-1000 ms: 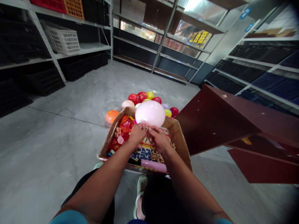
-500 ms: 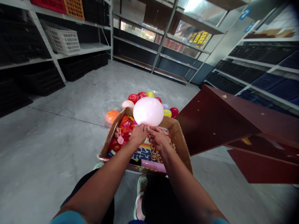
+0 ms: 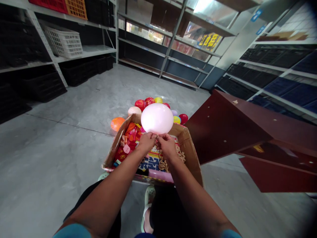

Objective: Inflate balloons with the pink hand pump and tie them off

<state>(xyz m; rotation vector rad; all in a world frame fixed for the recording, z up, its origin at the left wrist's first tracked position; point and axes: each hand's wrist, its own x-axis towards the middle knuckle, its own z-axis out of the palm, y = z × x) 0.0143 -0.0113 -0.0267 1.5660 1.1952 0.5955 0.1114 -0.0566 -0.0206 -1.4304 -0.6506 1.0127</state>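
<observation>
An inflated pale pink balloon (image 3: pixel 157 118) floats just above an open cardboard box (image 3: pixel 192 155). My left hand (image 3: pixel 146 142) and my right hand (image 3: pixel 166 144) meet under it, both pinched on the balloon's neck. The box holds packets of uninflated balloons (image 3: pixel 129 138), printed packaging and a coil of beige string (image 3: pixel 165 164). A pink tube (image 3: pixel 162 175) lies along the box's near edge.
Several inflated balloons (image 3: pixel 148 102), red, yellow and orange, lie on the grey floor behind the box. A dark red wooden board (image 3: pixel 230 125) leans at the right. Metal shelving with black crates and a white basket (image 3: pixel 63 41) lines the room.
The balloon has risen slightly and shifted left, and my hands have closed in tighter under its neck. The view has dipped a little.
</observation>
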